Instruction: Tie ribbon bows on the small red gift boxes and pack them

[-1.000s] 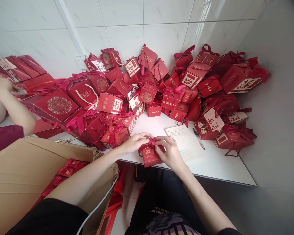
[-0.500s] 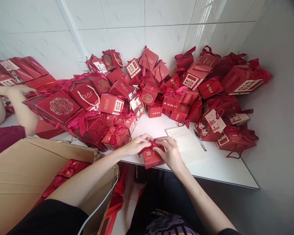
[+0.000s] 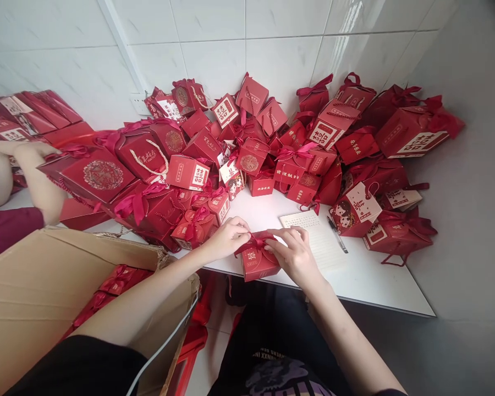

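Observation:
A small red gift box [image 3: 259, 266] with gold print sits at the front edge of the white table [image 3: 379, 280]. Across its top lies a dark red ribbon [image 3: 259, 241] tied in a bow. My left hand [image 3: 230, 237] pinches the left side of the ribbon between thumb and fingers. On the other side, my right hand [image 3: 293, 252] has its fingers closed on the right loop, partly hiding the box's top right. Just behind my right hand lies a lined notebook [image 3: 330, 247] with handwriting.
Many red gift boxes [image 3: 251, 157] are heaped along the tiled wall. A black pen [image 3: 337, 234] lies beside the notebook. At front left stands an open cardboard box [image 3: 20, 291] holding red boxes. Another person's arm [image 3: 45, 176] reaches in at far left.
My hands have moved apart, the left to the left and the right to the right, spreading the ribbon bow. The box stays nearly in place.

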Motion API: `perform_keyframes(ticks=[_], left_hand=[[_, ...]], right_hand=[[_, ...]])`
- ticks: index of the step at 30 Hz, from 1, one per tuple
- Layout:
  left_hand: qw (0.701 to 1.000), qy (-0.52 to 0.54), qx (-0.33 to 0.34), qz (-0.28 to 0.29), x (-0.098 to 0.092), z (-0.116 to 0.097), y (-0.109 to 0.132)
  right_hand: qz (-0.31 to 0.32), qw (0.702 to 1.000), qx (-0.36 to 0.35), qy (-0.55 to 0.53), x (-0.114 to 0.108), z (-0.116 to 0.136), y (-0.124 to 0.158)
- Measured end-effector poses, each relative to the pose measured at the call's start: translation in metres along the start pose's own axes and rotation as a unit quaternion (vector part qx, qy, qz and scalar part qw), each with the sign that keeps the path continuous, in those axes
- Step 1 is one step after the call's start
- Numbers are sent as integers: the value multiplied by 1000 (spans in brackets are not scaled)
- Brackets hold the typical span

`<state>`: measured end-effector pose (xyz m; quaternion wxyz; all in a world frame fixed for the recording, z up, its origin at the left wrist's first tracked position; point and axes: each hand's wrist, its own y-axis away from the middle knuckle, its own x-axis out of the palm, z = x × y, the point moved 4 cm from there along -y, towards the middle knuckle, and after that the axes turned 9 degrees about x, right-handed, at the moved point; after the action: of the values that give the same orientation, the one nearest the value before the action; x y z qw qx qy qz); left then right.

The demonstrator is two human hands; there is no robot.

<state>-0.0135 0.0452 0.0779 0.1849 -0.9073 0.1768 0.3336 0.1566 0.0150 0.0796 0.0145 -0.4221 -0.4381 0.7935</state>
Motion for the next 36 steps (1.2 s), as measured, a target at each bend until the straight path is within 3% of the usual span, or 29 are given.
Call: perform_keyframes(ticks=[5, 10, 14, 17, 21, 24, 28, 32, 36], left_hand=[[995, -51, -50, -72, -10, -7, 13], [977, 38, -197, -66, -7, -5, 40], [962, 79, -247, -83, 7, -11, 51], [963, 18, -250, -102, 15, -17, 52], [953, -30, -244, -178, 20, -21, 51], [948, -30, -214, -235, 27, -25, 53], [946, 11, -182, -269, 41, -31, 61], [954, 26, -123, -271, 46, -32, 62], [958, 61, -109, -257, 43, -26, 60]], right_hand=[[18, 998, -44, 38, -6, -5, 3], [51, 993, -85, 67, -14, -18, 4], [37, 999, 1, 7, -16, -26, 9], [69, 983, 138, -97, -9, -28, 19], [141, 926, 298, -182, 3, -25, 28], [207, 879, 372, -215, 9, -23, 27], [277, 846, 393, -231, 11, -21, 22], [275, 843, 404, -223, 12, -25, 21], [267, 823, 416, -279, 19, -27, 28]])
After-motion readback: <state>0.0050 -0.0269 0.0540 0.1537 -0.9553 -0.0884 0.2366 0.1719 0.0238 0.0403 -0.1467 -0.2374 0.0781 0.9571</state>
